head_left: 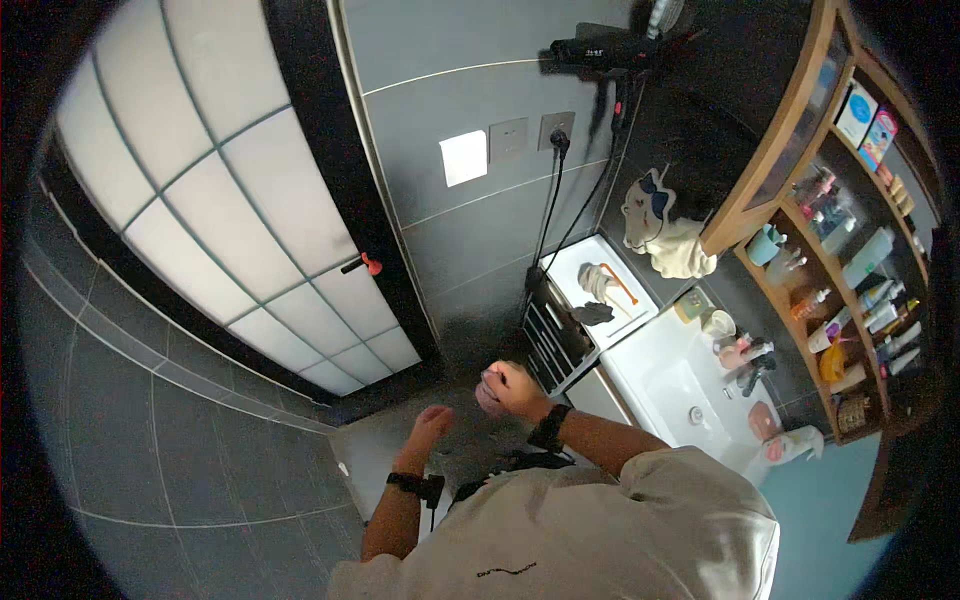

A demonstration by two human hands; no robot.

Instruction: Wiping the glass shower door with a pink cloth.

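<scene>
My right hand (512,388) is in front of my body near the dark slatted rack beside the sink, its fingers curled closed. At its fingertips shows a small pinkish-purple patch, too unclear to name. My left hand (431,426) hovers a little to the left and lower, apart from the right one; its fingers are blurred and I cannot see anything in it. Each wrist wears a black band, the left (414,487) with a cord hanging from it. The dark floor lies below both hands.
A black-framed door with frosted panes (250,190) stands left, a red item on its handle (370,264). At right are a white sink (668,385), a white-topped slatted rack (640,318) and wooden shelves (795,250) of bottles. A hair dryer (600,52) hangs on the wall.
</scene>
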